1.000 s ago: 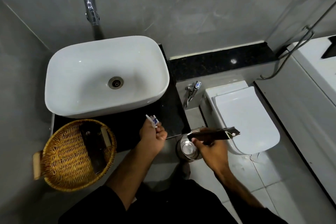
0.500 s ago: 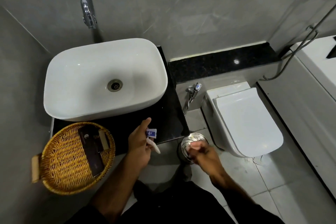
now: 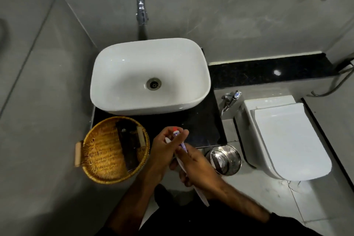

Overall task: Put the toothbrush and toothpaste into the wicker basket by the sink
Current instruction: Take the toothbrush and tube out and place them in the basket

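The round wicker basket (image 3: 107, 178) stands on the black counter, left of my hands, with dark flat packets lying in it. My hands meet just right of it, over the counter's front edge. A long white and purple toothbrush (image 3: 202, 196) slants from my left fingers down past my right wrist. My right hand (image 3: 199, 168) is closed over its handle. My left hand (image 3: 162, 151) pinches its upper end together with a small white piece with a red tip (image 3: 174, 129), apparently the toothpaste. Both items are outside the basket.
A white basin (image 3: 99, 90) sits behind the basket under a wall tap (image 3: 141, 9). A steel pedal bin (image 3: 227, 159) stands on the floor right of my hands, next to a white toilet (image 3: 287, 140) with its lid down.
The dark wrapper seen in my right hand a second ago is gone from it. That hand has come left from the bin to join my left hand on the toothbrush. The view has shifted left.
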The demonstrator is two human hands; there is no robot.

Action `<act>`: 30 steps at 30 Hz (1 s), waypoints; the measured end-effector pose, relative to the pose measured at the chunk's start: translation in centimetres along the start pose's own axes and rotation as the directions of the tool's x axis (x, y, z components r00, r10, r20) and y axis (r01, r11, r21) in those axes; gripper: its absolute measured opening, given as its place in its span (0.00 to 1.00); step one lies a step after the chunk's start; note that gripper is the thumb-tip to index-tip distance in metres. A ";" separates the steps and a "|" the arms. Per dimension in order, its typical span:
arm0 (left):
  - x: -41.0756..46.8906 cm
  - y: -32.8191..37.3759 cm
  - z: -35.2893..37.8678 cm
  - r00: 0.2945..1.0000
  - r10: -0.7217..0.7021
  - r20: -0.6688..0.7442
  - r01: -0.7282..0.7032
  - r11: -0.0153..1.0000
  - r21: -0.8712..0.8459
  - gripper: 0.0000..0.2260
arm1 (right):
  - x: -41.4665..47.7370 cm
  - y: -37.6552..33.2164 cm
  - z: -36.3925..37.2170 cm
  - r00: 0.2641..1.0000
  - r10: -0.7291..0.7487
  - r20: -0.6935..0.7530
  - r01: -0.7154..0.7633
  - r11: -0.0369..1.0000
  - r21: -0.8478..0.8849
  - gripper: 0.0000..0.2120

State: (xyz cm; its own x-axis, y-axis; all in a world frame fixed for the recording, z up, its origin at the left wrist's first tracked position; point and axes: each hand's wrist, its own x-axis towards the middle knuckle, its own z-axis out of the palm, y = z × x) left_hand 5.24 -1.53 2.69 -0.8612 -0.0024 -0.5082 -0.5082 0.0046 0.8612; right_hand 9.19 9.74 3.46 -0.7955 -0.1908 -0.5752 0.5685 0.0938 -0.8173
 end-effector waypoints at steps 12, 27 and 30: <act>-0.6 -4.0 -13.2 0.952 -0.134 -0.276 -0.079 0.762 -0.642 0.08 | 3.3 2.1 8.0 0.990 0.078 0.118 -0.035 0.944 -0.329 0.13; 6.9 -9.0 -21.8 0.805 0.114 -0.582 0.049 0.965 0.257 0.16 | 15.6 -0.5 19.9 0.981 -0.155 -0.115 0.044 0.759 -0.650 0.10; 7.1 -9.5 -21.5 0.798 0.140 -0.586 0.070 0.945 0.320 0.12 | 17.2 -0.9 21.1 0.962 -0.208 -0.176 0.020 0.699 -0.715 0.12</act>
State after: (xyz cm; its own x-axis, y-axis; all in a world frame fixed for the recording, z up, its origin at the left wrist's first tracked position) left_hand 3.93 -23.11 -8.97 -0.7584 -0.5876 -0.2820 -0.5402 0.3246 0.7764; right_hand -0.60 -14.27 -4.98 -0.9204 -0.0311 -0.3897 0.2311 0.7606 -0.6067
